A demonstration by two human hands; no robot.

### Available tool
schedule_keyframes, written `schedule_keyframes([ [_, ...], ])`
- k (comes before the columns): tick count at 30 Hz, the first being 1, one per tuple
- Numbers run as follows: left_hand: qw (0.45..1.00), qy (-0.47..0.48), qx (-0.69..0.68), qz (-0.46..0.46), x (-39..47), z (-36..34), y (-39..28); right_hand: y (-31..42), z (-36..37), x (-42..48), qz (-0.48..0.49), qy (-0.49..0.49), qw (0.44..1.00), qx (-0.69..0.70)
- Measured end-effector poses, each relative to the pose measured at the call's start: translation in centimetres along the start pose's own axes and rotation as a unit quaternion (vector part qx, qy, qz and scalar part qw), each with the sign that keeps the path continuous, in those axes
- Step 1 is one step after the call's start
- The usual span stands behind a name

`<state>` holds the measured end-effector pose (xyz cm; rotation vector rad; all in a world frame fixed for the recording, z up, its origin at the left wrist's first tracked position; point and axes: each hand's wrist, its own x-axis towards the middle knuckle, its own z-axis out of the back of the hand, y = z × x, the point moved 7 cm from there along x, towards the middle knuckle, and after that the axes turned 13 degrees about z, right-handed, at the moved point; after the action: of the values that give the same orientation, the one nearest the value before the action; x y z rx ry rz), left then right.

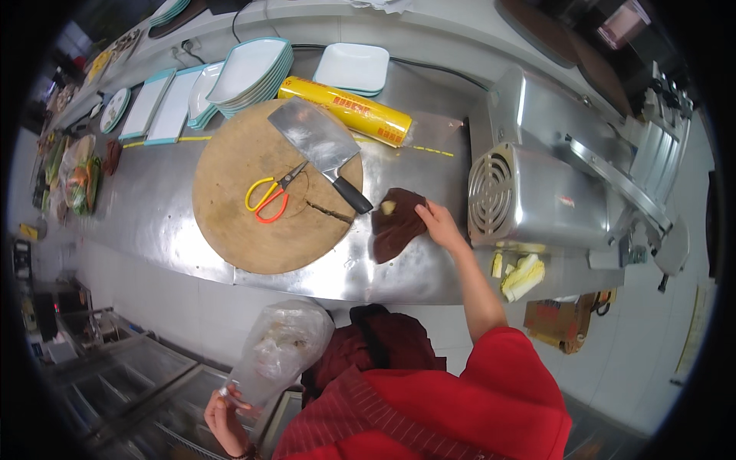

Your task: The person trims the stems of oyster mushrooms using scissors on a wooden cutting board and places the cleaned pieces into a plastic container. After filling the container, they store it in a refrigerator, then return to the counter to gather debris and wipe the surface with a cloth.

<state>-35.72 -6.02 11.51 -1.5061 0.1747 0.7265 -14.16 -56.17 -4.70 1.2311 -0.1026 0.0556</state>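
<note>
My right hand grips the edge of a dark brown cloth on the steel counter; a small pale piece lies on the cloth. Lower down, my left hand holds the gathered end of a clear plastic bag away from the counter, with something indistinct inside. A round wooden chopping block stands to the left of the cloth. On it rest a cleaver, its black handle reaching the block's right edge, and scissors with one yellow and one orange-red handle.
Behind the block lie a yellow roll of cling film and stacked plates. A metal slicing machine stands at the right, with cabbage pieces before it. Bagged vegetables are at the far left, a cardboard box below the counter.
</note>
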Motion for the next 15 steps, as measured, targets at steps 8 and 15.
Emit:
schedule_keyframes([
  [8, 0.982, -0.108, -0.139, 0.072, -1.3, -2.1, 5.4, 3.4, 3.1, -0.1, 0.031, -0.09, 0.982, -0.166],
  [15, 0.985, -0.082, -0.132, 0.072, 2.0, -3.5, 10.3, 3.2, 2.1, -0.6, 0.13, -0.34, 0.911, -0.193],
])
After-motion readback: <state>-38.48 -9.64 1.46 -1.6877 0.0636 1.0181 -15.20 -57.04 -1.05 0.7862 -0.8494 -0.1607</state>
